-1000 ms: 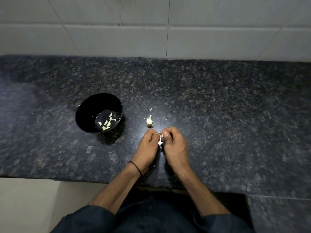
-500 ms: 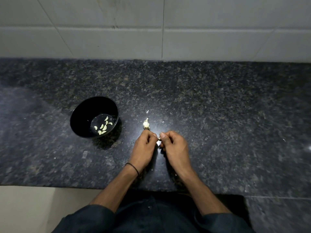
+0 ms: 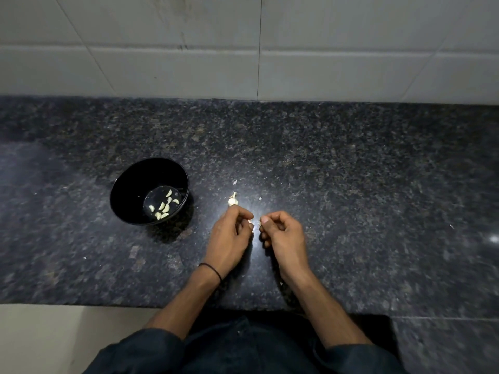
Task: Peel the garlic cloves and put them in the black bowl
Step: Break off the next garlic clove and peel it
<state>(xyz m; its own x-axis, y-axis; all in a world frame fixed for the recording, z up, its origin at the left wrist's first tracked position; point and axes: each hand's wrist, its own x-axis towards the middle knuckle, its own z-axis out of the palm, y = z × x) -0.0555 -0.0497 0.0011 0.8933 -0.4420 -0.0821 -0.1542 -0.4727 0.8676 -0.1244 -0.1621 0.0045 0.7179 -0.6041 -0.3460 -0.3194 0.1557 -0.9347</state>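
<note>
A black bowl stands on the dark granite counter, left of my hands, with several peeled garlic cloves in its bottom. The remainder of a garlic bulb lies on the counter just beyond my left hand. My left hand pinches a small pale garlic clove at its fingertips. My right hand is a short gap to the right, fingers curled, with thumb and forefinger pinching a small sliver of garlic skin. Most of the clove is hidden by my fingers.
Small flakes of garlic skin lie scattered on the granite counter around the bulb. A white tiled wall runs along the back. The counter's front edge is at my body, with pale floor at the lower left.
My hands, which were pressed together on the clove, have drawn apart a little. The left one keeps the clove. The view has shifted slightly.
</note>
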